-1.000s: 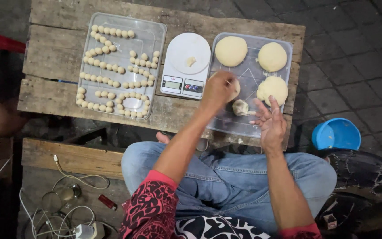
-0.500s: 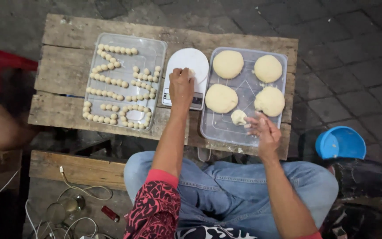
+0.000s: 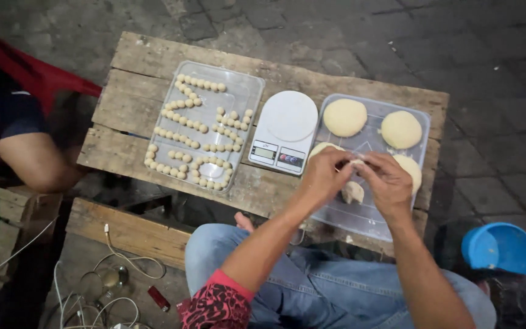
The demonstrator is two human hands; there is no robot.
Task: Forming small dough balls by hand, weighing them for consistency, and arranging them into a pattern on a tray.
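— What are your hands doing?
— My left hand (image 3: 324, 176) and right hand (image 3: 388, 180) pinch one bit of dough (image 3: 357, 162) between fingertips, above the right tray (image 3: 360, 213), beside the scale (image 3: 284, 131).

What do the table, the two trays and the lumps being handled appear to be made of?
Table: rough unfinished wooden planks, with visible grain and gaps. Trays: likely clear plastic, glossy and see-through. Big rounds and the piece pinched between the left hand and right hand: pale matte dough, apparently soft.
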